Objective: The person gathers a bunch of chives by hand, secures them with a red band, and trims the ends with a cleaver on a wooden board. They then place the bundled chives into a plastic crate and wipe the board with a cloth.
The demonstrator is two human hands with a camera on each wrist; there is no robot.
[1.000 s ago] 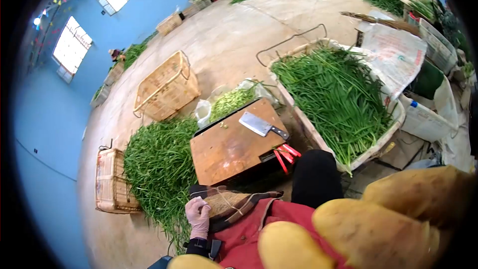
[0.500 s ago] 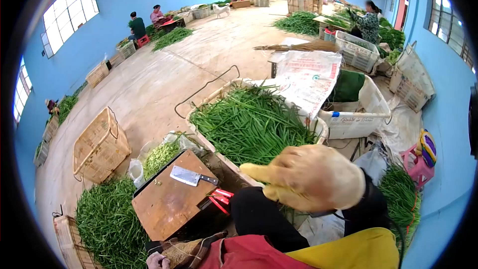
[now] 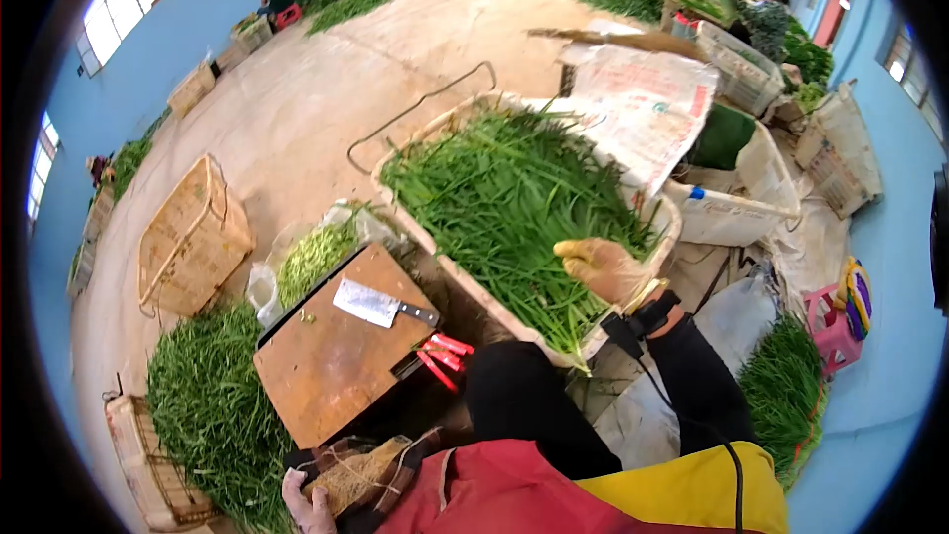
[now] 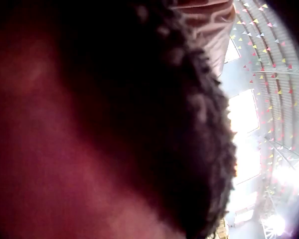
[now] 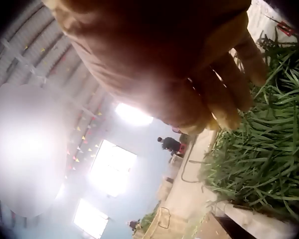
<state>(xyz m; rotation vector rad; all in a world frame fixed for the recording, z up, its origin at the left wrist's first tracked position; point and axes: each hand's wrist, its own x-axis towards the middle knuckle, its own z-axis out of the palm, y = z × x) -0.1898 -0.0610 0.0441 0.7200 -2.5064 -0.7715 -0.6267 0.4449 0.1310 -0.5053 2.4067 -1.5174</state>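
Note:
My right hand [image 3: 601, 269], in a yellowish glove, is over the near right end of a long white crate [image 3: 450, 262] heaped with long, flat-leaved greens [image 3: 514, 188]. In the right wrist view its fingers [image 5: 224, 107] hang loosely extended beside the leaves, with nothing gripped. My left hand [image 3: 308, 502], in a pale pink glove, rests at the edge of a brown fuzzy cloth [image 3: 361, 475] tied with string over my knee. Dark cloth fills most of the left wrist view. A cleaver [image 3: 368, 303] lies on a wooden board [image 3: 331, 351] between the hands, its handle pointing right.
Red-handled tools [image 3: 442, 356] stick out beside the board. A bag of pale cut stems [image 3: 314, 262] stands behind it. At left are a pile of greens [image 3: 203, 410] and a yellowish basket [image 3: 193, 237]. A white sack [image 3: 647, 104] drapes over another crate [image 3: 736, 213].
My right hand, earlier close before the camera, has moved forward and down to the greens in the crate. My left hand stays by the knee. The head view has swung right.

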